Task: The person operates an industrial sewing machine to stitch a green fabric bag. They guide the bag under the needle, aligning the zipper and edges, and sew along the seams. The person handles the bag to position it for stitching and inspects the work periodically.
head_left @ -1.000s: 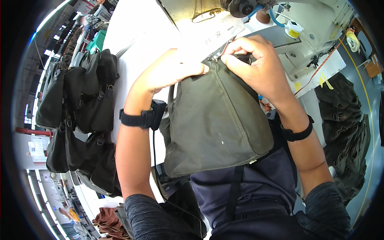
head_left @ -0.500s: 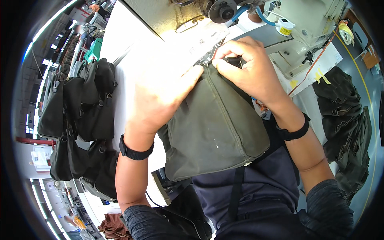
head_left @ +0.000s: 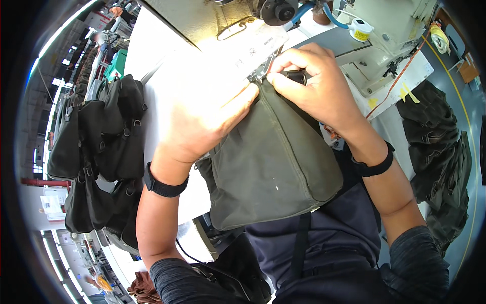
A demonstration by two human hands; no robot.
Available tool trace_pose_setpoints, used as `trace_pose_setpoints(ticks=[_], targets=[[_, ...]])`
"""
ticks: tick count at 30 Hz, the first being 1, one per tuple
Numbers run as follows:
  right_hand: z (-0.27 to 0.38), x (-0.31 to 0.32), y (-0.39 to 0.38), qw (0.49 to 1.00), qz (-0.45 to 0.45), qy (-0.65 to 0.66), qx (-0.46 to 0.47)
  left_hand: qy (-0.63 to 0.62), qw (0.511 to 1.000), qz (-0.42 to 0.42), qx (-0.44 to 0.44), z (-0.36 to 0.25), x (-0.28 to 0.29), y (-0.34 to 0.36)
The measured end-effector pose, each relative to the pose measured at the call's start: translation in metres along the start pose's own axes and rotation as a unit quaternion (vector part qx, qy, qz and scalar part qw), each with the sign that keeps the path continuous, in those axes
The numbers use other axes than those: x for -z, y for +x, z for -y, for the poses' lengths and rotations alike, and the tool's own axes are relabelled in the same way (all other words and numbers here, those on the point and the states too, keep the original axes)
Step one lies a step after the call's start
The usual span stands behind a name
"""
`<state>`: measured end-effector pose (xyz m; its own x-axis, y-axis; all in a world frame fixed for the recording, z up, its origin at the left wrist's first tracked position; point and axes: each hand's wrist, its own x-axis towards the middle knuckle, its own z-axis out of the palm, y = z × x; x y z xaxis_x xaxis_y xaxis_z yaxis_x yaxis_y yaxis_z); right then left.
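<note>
An olive bag (head_left: 273,167) occupies the frame's centre. The right hand (head_left: 316,88) pinches its top edge at upper centre; whether the left hand (head_left: 195,124), glare-washed alongside, pinches too, I cannot tell.

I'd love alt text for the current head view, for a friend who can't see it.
At a sewing machine, a person's right hand pinches the top edge of an olive-green bag, while the left hand, partly washed out by glare, touches it nearby. Dark bags sit at left; dark cloth is piled at right.
</note>
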<state>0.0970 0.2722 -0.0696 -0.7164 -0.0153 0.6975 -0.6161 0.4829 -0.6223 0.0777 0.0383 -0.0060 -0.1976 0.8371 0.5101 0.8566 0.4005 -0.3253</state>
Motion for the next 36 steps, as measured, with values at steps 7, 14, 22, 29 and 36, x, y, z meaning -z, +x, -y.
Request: trace_pose_setpoints(ticks=[7, 14, 22, 29, 36], targets=[[0.001, 0.000, -0.001, 1.000, 0.001, -0.012, -0.002, -0.210, 0.967, 0.036, 0.140, -0.002, -0.005, -0.013], [0.000, -0.003, 0.000, 1.000, 0.003, 0.007, -0.003, -0.239, 0.887, -0.020, 0.394, -0.019, -0.020, -0.024], [-0.001, 0.000, 0.000, 1.000, 0.012, 0.000, -0.014, -0.494, 0.720, 0.109, 0.474, 0.002, -0.030, -0.010], [0.000, -0.004, 0.001, 0.996, 0.008, 0.068, -0.055, -0.507, 0.720, 0.206, 0.427, 0.038, -0.051, -0.027], [0.004, 0.000, 0.003, 0.998, 0.012, 0.023, -0.056, -0.556, 0.685, 0.226, 0.413, 0.041, -0.035, -0.008]])
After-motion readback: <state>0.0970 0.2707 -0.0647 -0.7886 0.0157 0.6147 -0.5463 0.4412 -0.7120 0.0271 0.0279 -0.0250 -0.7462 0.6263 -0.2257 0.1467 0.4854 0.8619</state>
